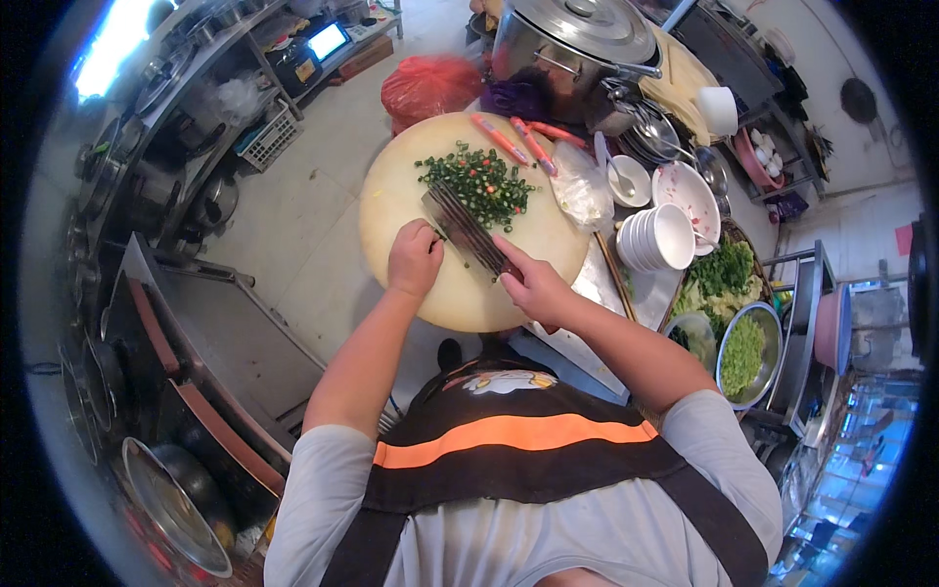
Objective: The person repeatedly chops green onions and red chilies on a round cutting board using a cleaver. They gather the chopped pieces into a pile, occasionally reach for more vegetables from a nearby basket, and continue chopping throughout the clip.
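Observation:
On a thick round chopping board lies a heap of chopped dark green vegetable, likely chili or long bean, with a few red bits in it. My right hand grips the wooden handle of a cleaver, whose broad dark-streaked blade slants across the board at the heap's near edge. Left of the blade, my left hand is curled on the board, knuckles close to the steel. A small dark green piece shows at its fingertips; the rest is hidden under the fingers. Several cut bits lie below the blade.
Beyond the board stand a red plastic bag and a large lidded steel pot. To the right are orange-wrapped sticks, a clear bag, stacked white bowls, chopsticks and a steel bowl of chopped greens.

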### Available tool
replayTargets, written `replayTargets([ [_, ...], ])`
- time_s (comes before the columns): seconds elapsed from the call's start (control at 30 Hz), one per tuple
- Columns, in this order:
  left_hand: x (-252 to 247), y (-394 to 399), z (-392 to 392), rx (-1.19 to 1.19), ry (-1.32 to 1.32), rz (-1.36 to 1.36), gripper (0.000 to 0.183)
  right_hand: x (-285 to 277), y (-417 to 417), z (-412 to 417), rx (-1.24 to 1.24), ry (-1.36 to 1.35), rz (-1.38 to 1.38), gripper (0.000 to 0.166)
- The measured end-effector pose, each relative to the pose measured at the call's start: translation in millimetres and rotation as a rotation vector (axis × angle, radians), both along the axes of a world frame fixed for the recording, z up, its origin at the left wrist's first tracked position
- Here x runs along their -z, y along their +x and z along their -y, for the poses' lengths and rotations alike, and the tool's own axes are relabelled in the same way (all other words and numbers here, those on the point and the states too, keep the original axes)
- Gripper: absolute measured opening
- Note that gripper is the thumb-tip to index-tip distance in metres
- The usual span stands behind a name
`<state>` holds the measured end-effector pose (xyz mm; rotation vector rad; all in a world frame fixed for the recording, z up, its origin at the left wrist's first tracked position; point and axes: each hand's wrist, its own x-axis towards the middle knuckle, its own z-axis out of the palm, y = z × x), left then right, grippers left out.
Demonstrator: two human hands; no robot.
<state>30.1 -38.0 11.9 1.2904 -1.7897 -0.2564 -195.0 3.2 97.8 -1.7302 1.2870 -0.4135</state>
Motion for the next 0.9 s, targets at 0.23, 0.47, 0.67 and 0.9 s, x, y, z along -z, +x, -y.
replayTargets([
  [0.23, 0, 0, -3, -0.010, 0.046, 0.018, 0.015, -2, -8, 22, -0.047, -0.281, -0.093, 0.062],
  [0.47, 2, 1, 0, -0.008, 0.011, 0.025, 0.013, -10, 22, 23, -0.190, -0.291, -0.159, 0.059],
  [0.67, 5, 3, 2, -0.004, 0.022, 0.004, 0.013, -37, 23, 15, -0.259, -0.192, -0.304, 0.063],
  [0.9, -4, -1, -4, -0.007, 0.028, 0.002, 0.014, -32, 25, 21, -0.315, -0.197, -0.326, 0.060],
])
